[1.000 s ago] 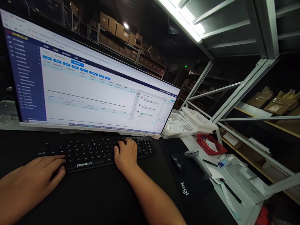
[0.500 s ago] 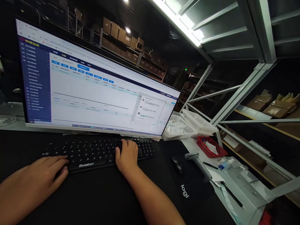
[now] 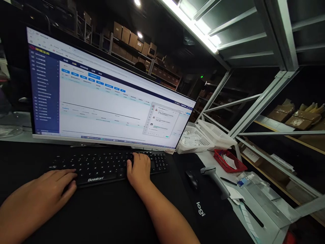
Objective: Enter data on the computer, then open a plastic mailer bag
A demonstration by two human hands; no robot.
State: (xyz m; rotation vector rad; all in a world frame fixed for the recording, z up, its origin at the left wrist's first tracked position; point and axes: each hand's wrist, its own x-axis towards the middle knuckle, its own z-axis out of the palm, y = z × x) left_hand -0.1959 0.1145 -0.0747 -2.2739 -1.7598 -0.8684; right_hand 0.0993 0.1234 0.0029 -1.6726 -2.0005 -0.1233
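A black keyboard (image 3: 101, 167) marked "Bosston" lies on the dark desk mat. At its left end rests my left hand (image 3: 54, 186), fingers stretched out over the edge keys and thumb apart. My right hand (image 3: 139, 168) lies on the right part of the keys, its fingers extended forward and holding nothing; some fingertips are hard to see against the keys. Behind the keyboard stands a lit monitor (image 3: 101, 108) showing a table-like page and a small chat window over its lower right. The text is too blurred to read.
Right of the keyboard are a black mouse (image 3: 192, 179) and a grey barcode scanner (image 3: 215, 182). Beyond them stand white baskets (image 3: 195, 145), a red basket (image 3: 230, 162) and a dark pen-like stick (image 3: 254, 215). Metal shelving (image 3: 254, 108) with cardboard boxes rises at the right.
The camera view has shifted slightly, so the monitor and keyboard appear a little further right. Both hands stay in the same places on the keyboard.
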